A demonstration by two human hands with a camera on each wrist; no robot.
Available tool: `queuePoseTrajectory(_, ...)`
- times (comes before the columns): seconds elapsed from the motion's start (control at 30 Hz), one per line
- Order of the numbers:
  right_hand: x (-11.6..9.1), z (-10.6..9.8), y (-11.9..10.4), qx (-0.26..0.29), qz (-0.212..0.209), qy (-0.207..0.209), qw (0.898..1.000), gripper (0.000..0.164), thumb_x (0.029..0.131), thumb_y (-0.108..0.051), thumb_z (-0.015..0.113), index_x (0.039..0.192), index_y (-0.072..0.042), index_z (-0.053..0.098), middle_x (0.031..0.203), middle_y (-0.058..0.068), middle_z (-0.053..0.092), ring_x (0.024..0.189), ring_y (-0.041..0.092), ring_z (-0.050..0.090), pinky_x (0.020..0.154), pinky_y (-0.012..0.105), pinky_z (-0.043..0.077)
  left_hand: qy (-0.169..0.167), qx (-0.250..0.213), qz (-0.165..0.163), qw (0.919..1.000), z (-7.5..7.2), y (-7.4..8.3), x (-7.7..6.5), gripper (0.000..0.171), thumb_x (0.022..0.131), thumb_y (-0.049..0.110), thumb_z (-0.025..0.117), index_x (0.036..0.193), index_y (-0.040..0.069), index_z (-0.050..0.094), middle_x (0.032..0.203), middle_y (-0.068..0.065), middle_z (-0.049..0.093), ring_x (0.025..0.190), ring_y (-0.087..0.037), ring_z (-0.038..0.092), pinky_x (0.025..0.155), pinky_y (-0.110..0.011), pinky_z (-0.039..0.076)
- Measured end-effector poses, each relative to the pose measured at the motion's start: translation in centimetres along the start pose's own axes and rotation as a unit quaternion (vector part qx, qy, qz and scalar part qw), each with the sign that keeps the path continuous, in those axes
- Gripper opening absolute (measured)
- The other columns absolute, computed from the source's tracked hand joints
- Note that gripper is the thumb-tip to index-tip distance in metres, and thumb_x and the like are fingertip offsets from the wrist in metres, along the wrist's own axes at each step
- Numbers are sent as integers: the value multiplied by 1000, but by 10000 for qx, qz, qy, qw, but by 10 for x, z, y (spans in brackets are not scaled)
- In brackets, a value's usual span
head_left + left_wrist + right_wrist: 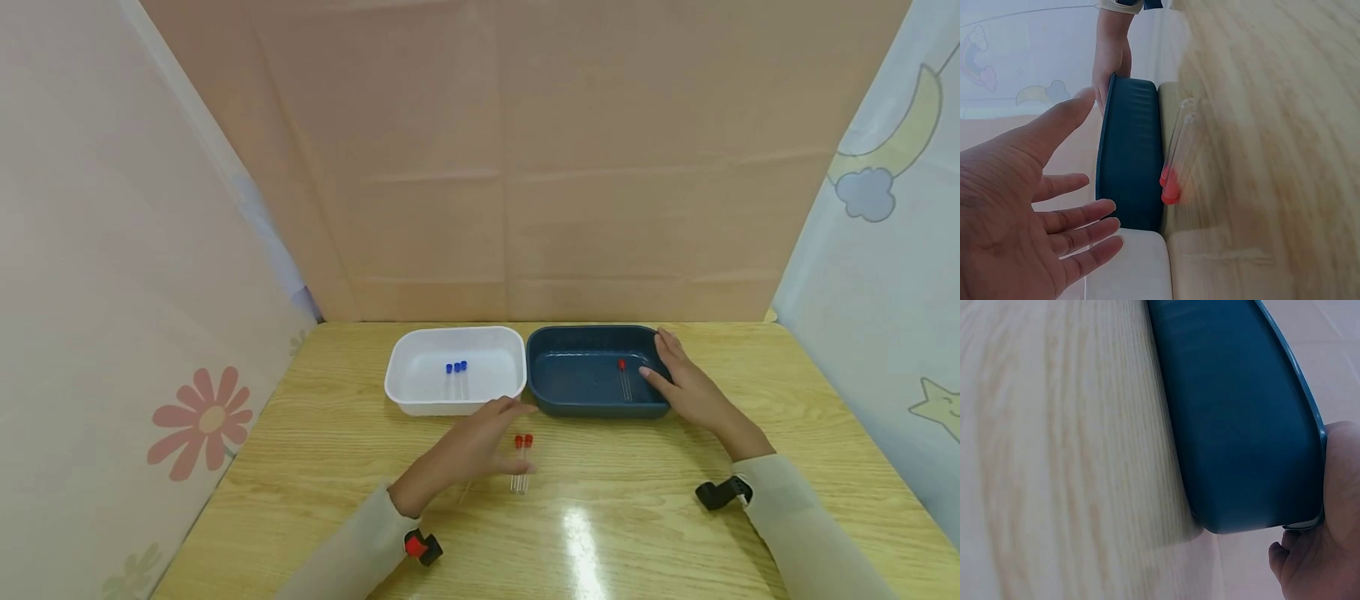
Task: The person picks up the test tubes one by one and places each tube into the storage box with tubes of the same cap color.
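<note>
Plastic on a glossy wood-grain desk [660, 517]
Along its far edge: smooth white tray [431, 409], shiny dark-blue tray [592, 411]; nearer, transparent red-capped test tubes [1181, 150].

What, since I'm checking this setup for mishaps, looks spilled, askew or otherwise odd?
Nothing looks spilled or damaged. Two red-capped tubes lie loose on the table, unlike the red-capped tube inside the dark blue tray, so they look out of place. A faint streak near the left hand is too unclear to identify.

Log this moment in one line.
left hand: near red-capped tubes on table; right hand: grips dark tray at right end; dark tray: one red-capped tube; white tray: three blue-capped tubes
</note>
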State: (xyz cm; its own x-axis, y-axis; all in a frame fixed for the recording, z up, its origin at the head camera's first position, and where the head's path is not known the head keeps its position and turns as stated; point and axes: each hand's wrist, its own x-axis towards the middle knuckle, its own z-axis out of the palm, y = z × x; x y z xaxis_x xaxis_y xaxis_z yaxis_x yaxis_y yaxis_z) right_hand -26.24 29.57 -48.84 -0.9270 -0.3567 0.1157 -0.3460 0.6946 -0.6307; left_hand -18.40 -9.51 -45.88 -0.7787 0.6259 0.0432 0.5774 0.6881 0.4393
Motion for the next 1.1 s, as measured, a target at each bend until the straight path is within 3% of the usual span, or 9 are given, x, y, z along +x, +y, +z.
queuePoseTrajectory(0.3, 0, -1, 1, -42, 14, 23, 10000, 80, 109, -41, 44, 160, 2, -1, 169, 9, -15, 153, 33, -17, 117, 69, 4, 3, 437, 286, 9986, 5, -8, -7, 96, 76, 57, 84, 150, 9, 48, 144, -6, 52, 130, -18, 51, 106, -33, 46)
queuePoseTrajectory(0.6, 1, 0, 1, -33, -4, 22, 10000, 81, 109, -41, 45, 161, 0, -2, 169, 9, -15, 153, 33, -17, 116, 70, 5, -423, 433, 28, 9982, 8, -9, -11, 99, 72, 59, 86, 150, 13, 48, 141, -2, 49, 124, -13, 49, 106, -30, 45)
queuePoseTrajectory(0.8, 2, 1, 3, -77, -16, 12, 10000, 81, 109, -40, 46, 161, 0, -1, 169, 9, -15, 153, 34, -16, 115, 71, 6, -622, 271, -227, 9974, 10, -10, -14, 98, 73, 55, 87, 152, 13, 46, 148, -4, 46, 131, -16, 46, 111, -34, 42)
queuePoseTrajectory(1.1, 2, 1, 2, -103, 43, -1, 9999, 80, 109, -39, 46, 161, 1, -1, 168, 9, -16, 154, 36, -15, 115, 71, 7, -613, 249, -295, 9974, 14, -13, -15, 102, 74, 54, 87, 154, 10, 43, 154, -9, 42, 139, -20, 43, 115, -36, 37)
